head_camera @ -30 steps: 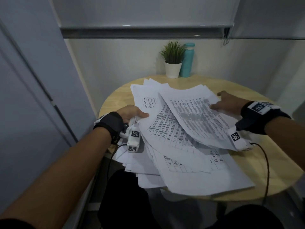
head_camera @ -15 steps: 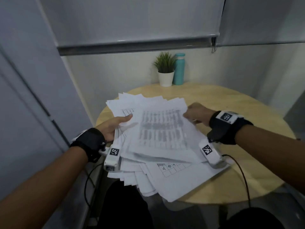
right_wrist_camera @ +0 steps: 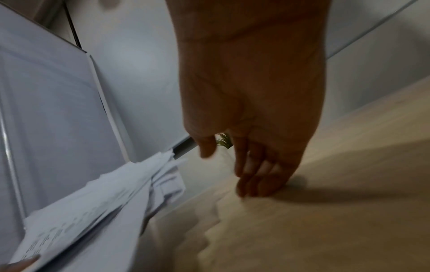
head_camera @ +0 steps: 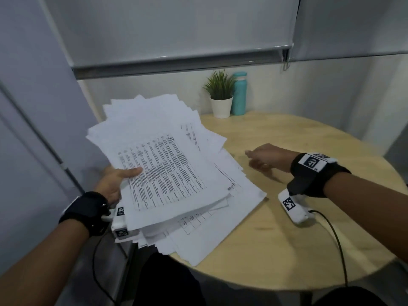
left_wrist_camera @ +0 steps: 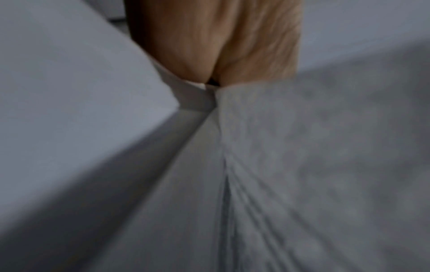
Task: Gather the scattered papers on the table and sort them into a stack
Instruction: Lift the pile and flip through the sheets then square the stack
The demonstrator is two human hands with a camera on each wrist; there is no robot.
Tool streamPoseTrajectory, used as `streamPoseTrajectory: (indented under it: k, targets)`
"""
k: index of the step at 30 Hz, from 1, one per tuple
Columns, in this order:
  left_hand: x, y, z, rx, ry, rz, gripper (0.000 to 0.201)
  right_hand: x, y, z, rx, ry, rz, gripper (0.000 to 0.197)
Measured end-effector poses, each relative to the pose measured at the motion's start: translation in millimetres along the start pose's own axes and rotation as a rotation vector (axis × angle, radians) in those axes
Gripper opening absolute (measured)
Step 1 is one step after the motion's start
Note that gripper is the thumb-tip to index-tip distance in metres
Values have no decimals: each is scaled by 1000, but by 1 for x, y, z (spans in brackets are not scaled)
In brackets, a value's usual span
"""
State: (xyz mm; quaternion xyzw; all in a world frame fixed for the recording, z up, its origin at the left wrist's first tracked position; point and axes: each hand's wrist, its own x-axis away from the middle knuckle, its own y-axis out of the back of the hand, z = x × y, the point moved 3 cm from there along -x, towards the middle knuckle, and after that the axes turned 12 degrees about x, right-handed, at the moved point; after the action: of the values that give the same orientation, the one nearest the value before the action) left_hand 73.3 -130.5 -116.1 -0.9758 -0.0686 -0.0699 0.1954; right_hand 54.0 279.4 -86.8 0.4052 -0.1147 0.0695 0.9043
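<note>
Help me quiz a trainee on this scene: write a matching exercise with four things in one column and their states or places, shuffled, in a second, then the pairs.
Column one
1. left hand
2. right hand
3. potted plant
4. bottle

Column two
A. green leaves in a white pot, at the far edge of the table
B. open, holds nothing
C. grips the papers, thumb on top
D. teal, stands just right of the pot

Pairs: 1-C, 2-B, 3-A, 4-D
</note>
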Motion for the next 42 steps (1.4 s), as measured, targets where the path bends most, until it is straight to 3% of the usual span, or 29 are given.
streamPoseTrajectory:
  k: [3,6,10,13,16,18,20,21,23,26,29,32,37,40,42]
  targets:
    - [-7,0,-6,81,-42,50,40,1,-11,15,-313,62,138,56]
    - [-10,-19,-11,45,-99,80,40,1,-26,22,-234,166,216,69]
    - [-7,-58,2,-188,28,241,44,22,-30,7,-115,238,297,32]
    - [-8,-81,19,-323,162,310,48,40,-7,-22,-111,171,356,17]
    - [-4,-113,31,-317,197,377,59,47,22,-51,-93,112,221,31]
    - [3,-139,40,-299,258,443,59,52,27,-66,-222,101,232,27]
    - [12,-157,49,-280,373,506,71,58,28,-79,-336,113,260,48]
    - [15,-163,53,-265,414,537,71,61,28,-83,-375,123,270,61]
    - [19,-171,57,-244,414,588,52,65,30,-90,-443,162,253,67]
    - [21,-169,62,-257,296,577,52,73,34,-90,-465,223,209,77]
    - [24,-167,60,-206,128,533,57,80,34,-77,-476,264,135,45]
    - [36,-178,32,-189,-35,538,68,88,45,-54,-458,356,21,41]
    - [27,-203,-50,-200,-319,363,117,109,99,8,-239,592,-423,41]
    - [46,-233,-99,-126,-463,278,94,121,125,49,-271,699,-637,32]
    - [51,-249,-122,-69,-588,234,97,125,132,68,-311,734,-737,25]
